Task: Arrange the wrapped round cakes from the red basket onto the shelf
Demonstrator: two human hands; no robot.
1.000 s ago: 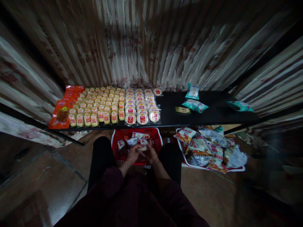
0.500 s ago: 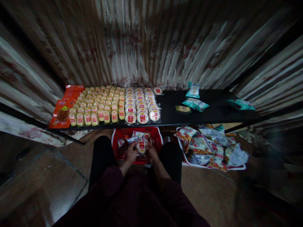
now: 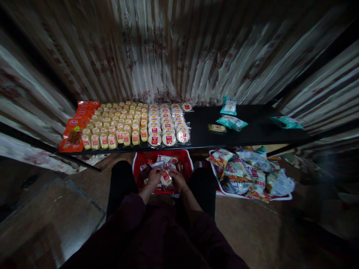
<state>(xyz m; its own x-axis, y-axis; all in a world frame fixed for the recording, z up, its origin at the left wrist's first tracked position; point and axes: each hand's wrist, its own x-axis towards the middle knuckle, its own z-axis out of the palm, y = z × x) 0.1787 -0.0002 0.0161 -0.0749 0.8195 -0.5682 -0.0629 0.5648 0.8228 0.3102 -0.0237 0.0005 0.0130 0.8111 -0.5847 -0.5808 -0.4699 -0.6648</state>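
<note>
The person sits facing a low black counter, with a red basket on the floor between the knees, where both hands reach it without leaning. The left hand and right hand meet over the basket around one round wrapped cake. It is tilted, with its red label facing up.

The left grip is closed on the packet's near-left edge. The right hand touches the opposite edge, but the picture is too dim to show whether its grip is closed. Holding the packet by the wrapper edges probably avoids squeezing the cake. More packets lie loose in the basket beneath.

On the counter, goods lie sorted by kind:
- Orange packets lie at the far left.
- Small yellow cakes stand in tight rows.
- Round cakes lie in rows just beside them, labels up.
- Teal packets lie well apart on the right.

A white tray of mixed snack bags sits on the floor at the right.
</note>
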